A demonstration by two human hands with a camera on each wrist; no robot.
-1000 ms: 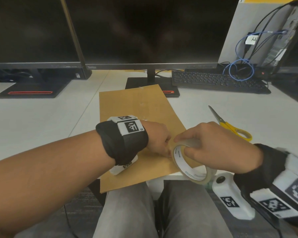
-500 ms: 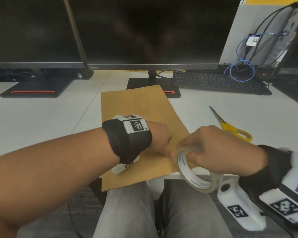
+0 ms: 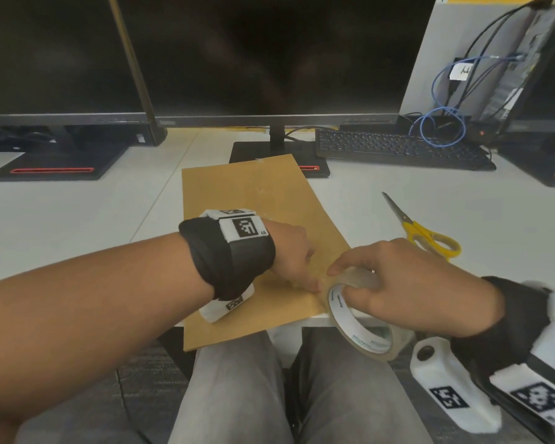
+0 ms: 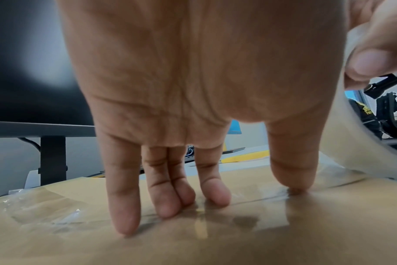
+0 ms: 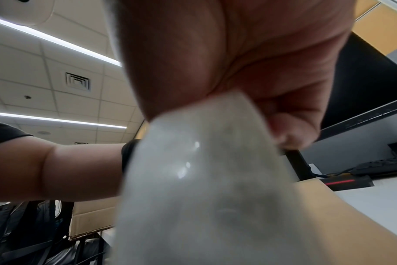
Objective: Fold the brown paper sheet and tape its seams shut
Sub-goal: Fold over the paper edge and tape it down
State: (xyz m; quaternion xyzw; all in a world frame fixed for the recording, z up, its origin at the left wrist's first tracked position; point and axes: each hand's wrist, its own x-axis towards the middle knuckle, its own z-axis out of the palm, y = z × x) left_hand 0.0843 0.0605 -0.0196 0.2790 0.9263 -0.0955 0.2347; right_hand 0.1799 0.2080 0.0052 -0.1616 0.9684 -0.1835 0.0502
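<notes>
Head view: looks forward and down from above the lap; both forearms enter from the lower corners, the brown paper sheet (image 3: 253, 225) lies mid-frame, and the monitors (image 3: 269, 56) fill the top.

Left wrist view: set very close under the palm, low over the paper, facing along the fingers (image 4: 125, 206); the tape roll (image 4: 342, 152) shows at the right edge.

Right wrist view: set very close beneath the right hand (image 5: 249, 53), tilted upward; the ceiling occupies the upper left, and the blurred roll blocks the centre.

All three share the paper and the roll.
</notes>
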